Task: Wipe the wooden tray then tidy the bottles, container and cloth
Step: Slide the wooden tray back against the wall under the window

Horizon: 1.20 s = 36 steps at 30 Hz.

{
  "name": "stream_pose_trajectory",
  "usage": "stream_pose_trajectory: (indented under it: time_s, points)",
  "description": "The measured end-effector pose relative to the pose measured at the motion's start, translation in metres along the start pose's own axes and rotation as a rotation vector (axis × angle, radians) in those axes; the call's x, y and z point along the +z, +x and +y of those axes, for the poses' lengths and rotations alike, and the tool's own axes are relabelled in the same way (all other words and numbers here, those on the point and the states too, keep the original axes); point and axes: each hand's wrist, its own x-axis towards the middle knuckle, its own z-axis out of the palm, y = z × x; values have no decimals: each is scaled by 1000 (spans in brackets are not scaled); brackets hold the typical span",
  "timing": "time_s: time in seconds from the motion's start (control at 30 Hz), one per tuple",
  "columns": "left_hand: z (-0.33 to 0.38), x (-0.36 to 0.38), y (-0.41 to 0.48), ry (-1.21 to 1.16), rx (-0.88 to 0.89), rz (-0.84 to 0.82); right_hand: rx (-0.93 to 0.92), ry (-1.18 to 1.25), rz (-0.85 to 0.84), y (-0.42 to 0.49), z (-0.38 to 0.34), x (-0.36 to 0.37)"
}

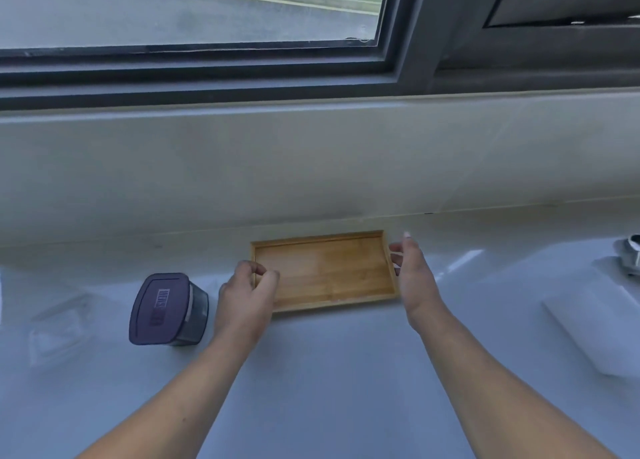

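Note:
An empty wooden tray (325,271) lies flat on the pale counter, close to the back wall. My left hand (247,299) is at its left end, fingers curled and pinching the left rim. At the tray's right end is my right hand (414,278), fingers spread and against the rim, gripping nothing. A grey container (169,309) with a purple lid stands left of my left hand. To the far right on the counter lies a white folded cloth (595,327). No bottles are in view.
A chrome fitting (628,254) sits at the right edge of the view. Faint clear shapes (59,323) show on the counter at far left. Above the tray rises the pale back wall (311,167), with a dark window frame (242,77) over it.

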Motion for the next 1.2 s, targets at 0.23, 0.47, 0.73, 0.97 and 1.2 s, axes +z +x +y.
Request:
stream_pose_trajectory:
  time_s: [0.23,0.47,0.73,0.97,1.2]
  points:
    - [14,14,43,18,-20,31,-14,-18,40,43,-17,14]
    - [12,18,55,56,-2,35,-63,-48,71,56,-19,20]
    - [8,20,36,221,98,50,-326,-349,128,10,1,16]
    - [11,-8,-19,406,364,-30,-515,-740,63,-68,21,4]
    - [10,-79,-77,610,595,96,-700,-977,11,-142,11,42]
